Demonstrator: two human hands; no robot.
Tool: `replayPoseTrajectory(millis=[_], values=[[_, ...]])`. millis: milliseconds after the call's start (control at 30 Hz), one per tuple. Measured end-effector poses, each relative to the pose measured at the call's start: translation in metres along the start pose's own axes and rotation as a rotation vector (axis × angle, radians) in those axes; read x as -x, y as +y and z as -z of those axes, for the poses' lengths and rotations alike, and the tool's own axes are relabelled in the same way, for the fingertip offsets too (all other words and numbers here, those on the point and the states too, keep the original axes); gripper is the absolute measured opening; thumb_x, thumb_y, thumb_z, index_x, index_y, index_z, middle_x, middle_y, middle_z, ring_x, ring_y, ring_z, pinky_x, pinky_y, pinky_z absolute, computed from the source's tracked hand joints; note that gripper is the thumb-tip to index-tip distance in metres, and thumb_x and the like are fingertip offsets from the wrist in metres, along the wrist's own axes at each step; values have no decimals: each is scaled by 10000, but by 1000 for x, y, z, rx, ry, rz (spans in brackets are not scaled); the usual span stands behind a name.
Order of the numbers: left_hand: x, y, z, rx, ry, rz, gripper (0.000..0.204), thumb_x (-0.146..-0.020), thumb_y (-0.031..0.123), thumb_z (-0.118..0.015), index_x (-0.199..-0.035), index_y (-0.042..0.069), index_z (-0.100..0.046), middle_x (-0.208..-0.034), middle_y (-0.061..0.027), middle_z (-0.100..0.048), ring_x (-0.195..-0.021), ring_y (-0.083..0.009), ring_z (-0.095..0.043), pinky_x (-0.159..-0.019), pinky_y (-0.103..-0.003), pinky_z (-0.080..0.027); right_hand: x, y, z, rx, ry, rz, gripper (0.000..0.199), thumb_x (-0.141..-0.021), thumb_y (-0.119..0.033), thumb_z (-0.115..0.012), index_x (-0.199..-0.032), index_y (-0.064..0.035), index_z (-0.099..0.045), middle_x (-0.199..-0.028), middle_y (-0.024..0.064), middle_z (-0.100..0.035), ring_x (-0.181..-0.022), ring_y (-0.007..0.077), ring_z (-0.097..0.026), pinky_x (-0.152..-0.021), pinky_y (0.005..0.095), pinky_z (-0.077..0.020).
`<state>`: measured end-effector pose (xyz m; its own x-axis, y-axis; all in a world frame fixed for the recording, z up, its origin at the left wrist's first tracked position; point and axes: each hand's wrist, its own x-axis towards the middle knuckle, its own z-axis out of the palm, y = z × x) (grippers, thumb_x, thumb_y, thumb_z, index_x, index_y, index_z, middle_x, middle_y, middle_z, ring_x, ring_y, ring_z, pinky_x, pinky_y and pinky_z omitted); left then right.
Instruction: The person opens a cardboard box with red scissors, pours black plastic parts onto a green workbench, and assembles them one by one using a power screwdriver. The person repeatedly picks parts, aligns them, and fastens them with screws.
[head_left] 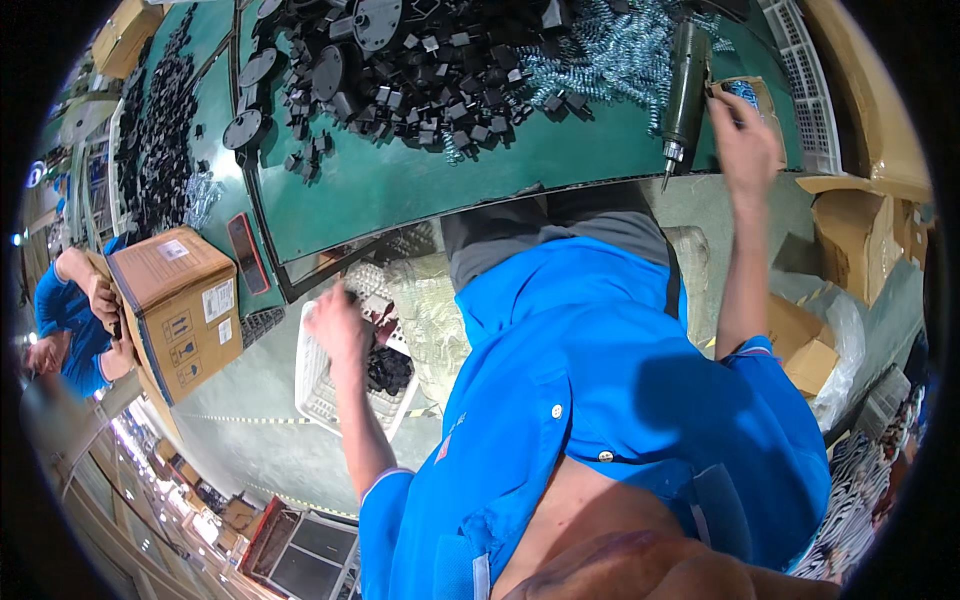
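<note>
The left hand (pixel 338 325) reaches down into a white perforated plastic basket (pixel 312 385) on the floor below the bench's near edge, fingers curled among small black moulded parts (pixel 388 368); whether it grips one cannot be told. The right hand (pixel 742 140) is raised at the far right, fingers closed on a small cardboard box (pixel 752 98) just beside a hanging cylindrical power screwdriver (pixel 685 90). On the green bench top (pixel 420 180) lie heaps of angular black plastic pieces (pixel 440 70) and shiny coiled wire springs (pixel 610 55).
</note>
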<state>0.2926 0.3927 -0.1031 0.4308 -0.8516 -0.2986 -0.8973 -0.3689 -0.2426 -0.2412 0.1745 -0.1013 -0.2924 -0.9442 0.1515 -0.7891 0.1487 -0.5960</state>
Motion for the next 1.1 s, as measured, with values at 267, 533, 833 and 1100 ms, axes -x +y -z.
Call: replayPoseTrajectory(millis=[267, 533, 833, 1100], values=[[-18, 93, 74, 591, 326, -315, 483, -852, 131, -712, -1315, 90, -581, -1217, -163, -601, -1122, -330, -578, -954, -375, -471, -18, 40, 21, 581, -112, 46, 235, -841, -254, -663, -966, -59, -628, -973, 154, -657, -948, 374, -630, -764, 470, -495], [-188, 265, 204, 617, 924, -806, 573, -722, 149, -783, -1248, 47, -580, -1159, -138, -602, -1048, -336, -575, -884, -436, -480, -29, 50, 25, 336, -125, -117, 192, -799, -219, -698, -810, -51, -605, -823, 134, -664, -799, 347, -643, -675, 438, -478], [-128, 284, 245, 755, 925, -837, 347, -769, 5, -584, -1099, 89, -646, -954, -166, -569, -826, -366, -615, -708, -439, -519, -21, 54, 22, 256, -59, -6, 187, -843, -253, -668, -910, -78, -666, -939, 131, -669, -849, 347, -641, -713, 436, -483], [-23, 251, 107, 508, 525, -997, 576, -685, 0, -632, -1245, 136, -633, -1246, -166, -568, -874, -278, -607, -703, -354, -525, -20, 63, 9, 209, 46, -134, 209, -819, -289, -667, -878, -90, -693, -848, 66, -695, -771, 256, -669, -674, 375, -500]])
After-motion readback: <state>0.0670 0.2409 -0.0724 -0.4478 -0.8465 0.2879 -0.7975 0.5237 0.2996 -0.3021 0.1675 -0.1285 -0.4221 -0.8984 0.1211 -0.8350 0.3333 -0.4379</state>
